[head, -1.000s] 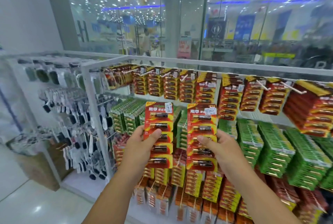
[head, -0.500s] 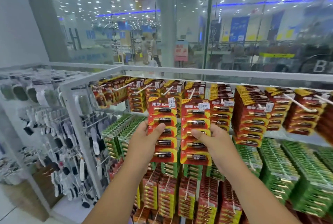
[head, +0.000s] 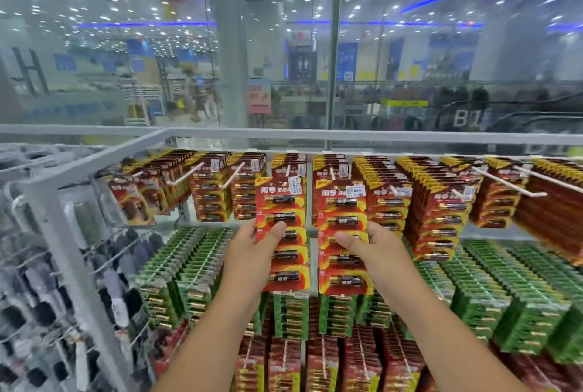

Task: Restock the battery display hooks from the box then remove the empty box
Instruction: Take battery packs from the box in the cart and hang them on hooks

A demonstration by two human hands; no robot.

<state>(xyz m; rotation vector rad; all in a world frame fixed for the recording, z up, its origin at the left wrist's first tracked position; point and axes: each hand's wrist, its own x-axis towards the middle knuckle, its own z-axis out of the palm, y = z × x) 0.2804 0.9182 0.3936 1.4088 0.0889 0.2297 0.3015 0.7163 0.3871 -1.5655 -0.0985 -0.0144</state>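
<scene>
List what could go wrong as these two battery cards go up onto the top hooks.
Each hand, left hand and right hand, pinches a tall red-and-yellow battery card, left card and right card, only at mid-height, so the top could flex and miss its white peg. The neighbouring full red stack could be knocked.

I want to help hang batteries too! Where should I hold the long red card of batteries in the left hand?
Pinch the long red card of batteries at its side edge about halfway down, coming from the outer left, as the left hand does. That probably steadies the tall, flat strip and keeps its top free for the white hook.
</scene>
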